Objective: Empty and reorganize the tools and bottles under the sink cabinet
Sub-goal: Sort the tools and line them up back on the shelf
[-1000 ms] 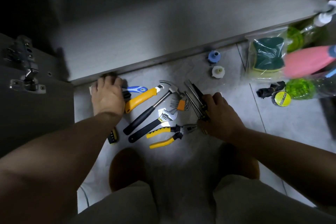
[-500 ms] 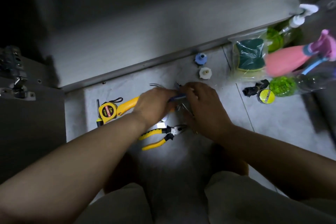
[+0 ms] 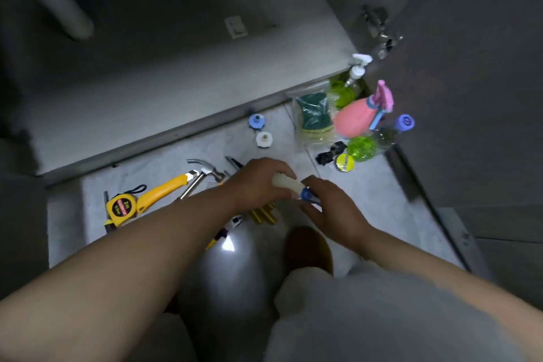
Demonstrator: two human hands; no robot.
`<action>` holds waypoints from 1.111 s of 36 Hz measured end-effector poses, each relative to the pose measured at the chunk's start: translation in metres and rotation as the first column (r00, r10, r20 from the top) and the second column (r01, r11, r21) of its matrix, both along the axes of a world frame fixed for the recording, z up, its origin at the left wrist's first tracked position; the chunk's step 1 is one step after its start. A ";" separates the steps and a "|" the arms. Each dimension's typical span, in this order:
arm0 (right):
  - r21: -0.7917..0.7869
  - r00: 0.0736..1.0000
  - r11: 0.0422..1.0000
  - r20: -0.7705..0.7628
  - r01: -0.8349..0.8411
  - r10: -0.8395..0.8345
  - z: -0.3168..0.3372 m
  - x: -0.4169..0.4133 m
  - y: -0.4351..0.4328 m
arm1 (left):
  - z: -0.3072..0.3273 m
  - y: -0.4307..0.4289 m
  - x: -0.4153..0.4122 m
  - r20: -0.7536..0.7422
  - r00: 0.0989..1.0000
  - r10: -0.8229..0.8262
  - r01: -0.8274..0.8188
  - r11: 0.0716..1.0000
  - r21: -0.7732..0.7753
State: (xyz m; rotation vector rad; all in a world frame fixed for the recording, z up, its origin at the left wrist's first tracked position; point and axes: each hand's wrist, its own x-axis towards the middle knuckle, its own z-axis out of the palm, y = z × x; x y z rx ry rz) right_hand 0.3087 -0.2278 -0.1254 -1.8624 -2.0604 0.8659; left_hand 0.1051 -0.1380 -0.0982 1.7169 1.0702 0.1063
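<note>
Above the grey tiled floor (image 3: pixel 370 200), your left hand (image 3: pixel 257 184) curls round a white-handled, blue-tipped tool (image 3: pixel 286 182) while your right hand (image 3: pixel 332 210) pinches its blue end.

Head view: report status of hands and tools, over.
Left hand, right hand grip white-and-blue tool. Hammer, tape measure lie left. Bottles far right, not blocking.

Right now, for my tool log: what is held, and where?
The left hand grips a white-and-blue tool by its white end; the right hand holds its blue end.
</note>
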 end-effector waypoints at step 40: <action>-0.592 0.359 0.316 -0.047 0.741 -0.932 -0.049 0.017 0.035 | 0.009 -0.014 -0.116 -0.440 0.883 -0.165 0.156 0.986 -0.057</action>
